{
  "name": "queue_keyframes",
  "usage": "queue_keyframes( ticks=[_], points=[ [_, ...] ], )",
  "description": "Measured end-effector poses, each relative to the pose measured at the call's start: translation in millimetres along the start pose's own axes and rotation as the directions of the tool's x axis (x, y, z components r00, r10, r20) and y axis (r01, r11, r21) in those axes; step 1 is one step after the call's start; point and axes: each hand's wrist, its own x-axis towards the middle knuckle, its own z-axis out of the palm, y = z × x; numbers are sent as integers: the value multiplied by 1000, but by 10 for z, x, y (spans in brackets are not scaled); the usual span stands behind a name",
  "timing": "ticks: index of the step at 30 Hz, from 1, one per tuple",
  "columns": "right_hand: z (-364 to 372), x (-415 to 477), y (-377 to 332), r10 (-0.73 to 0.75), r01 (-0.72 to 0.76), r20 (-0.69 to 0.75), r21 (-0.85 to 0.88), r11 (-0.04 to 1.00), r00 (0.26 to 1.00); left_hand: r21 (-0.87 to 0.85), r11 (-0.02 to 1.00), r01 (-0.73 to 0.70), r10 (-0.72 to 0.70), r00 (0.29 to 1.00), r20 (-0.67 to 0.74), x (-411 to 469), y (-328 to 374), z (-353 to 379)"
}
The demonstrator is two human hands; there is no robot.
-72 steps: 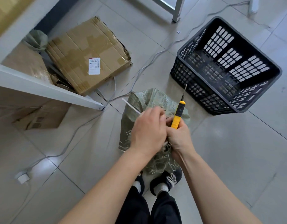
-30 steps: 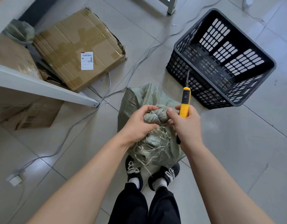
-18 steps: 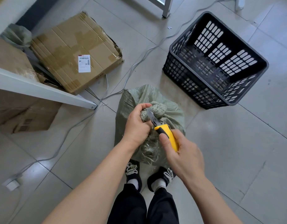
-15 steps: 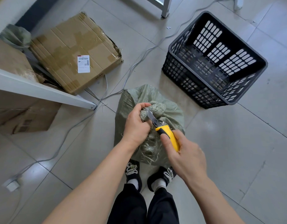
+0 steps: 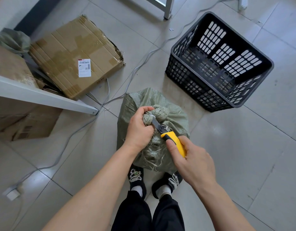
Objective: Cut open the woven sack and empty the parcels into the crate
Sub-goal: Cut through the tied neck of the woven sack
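since the raised-knife frame, right hand (image 5: 193, 161) has lowered the yellow-handled utility knife (image 5: 173, 141), fist clenched on it, blade at the knot of the green woven sack (image 5: 175, 117) on the floor. left hand (image 5: 139, 129) grips the knot. one black slatted plastic crate (image 5: 254, 90) stands apart, bare tile between.

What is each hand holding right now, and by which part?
The left hand grips the woven sack by its knotted, tied-off neck. The right hand holds the utility knife by its yellow handle, blade against the knot.
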Motion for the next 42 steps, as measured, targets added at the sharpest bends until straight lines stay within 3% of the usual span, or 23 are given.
queue_keyframes(
  ticks=[6,13,17,23,27,36,42],
  points=[
    [-47,24,-100,32,-32,1,-101,994,999,33,999,15,-14,1000,-2,42,8,25],
    [-58,73,-160,-47,-1,-183,-256,967,982,151,988,35,-29,999,-41,98,33,64],
    [-5,164,-107,-143,58,-282,-289,955,949,321,946,40,-28,999,-42,129,108,38],
    [33,215,-48,-110,14,-342,-272,962,933,615,788,-26,74,996,-52,226,77,77],
    [42,231,-38,-48,-38,-311,-263,964,949,543,840,-9,-39,996,77,217,92,73],
    [39,292,-101,56,-96,-144,-288,953,988,419,908,11,-36,998,50,124,-9,170],
    [-20,451,-134,6,-42,-106,-341,939,994,488,872,-15,-7,999,42,210,17,186]
  ],
)
